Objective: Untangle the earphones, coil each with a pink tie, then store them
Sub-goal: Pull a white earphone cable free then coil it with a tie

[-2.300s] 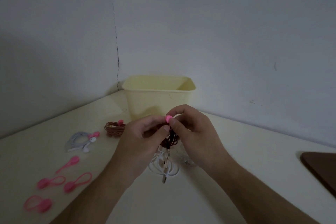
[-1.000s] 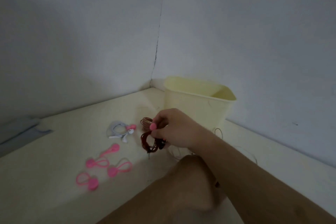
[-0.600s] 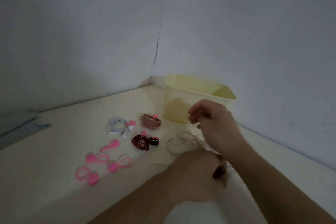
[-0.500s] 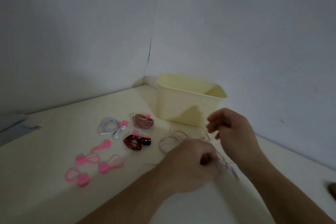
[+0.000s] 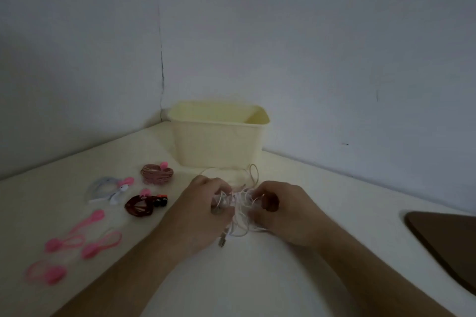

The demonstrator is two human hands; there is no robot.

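Note:
A tangle of white earphone cable (image 5: 240,207) lies on the cream table in front of a pale yellow bin (image 5: 219,136). My left hand (image 5: 199,213) grips the tangle from the left and my right hand (image 5: 286,211) pinches strands from the right. To the left lie three coiled sets, each with a pink tie: a dark red one (image 5: 141,204), a brown-pink one (image 5: 156,174) and a white-grey one (image 5: 108,189). Several loose pink ties (image 5: 77,239) lie at the far left.
The table sits in a corner of two grey walls. A dark brown board (image 5: 448,242) lies at the right edge of the table.
My right hand set the tied dark red coil down beside the other coils. Both hands then moved to the white tangle and took hold of it.

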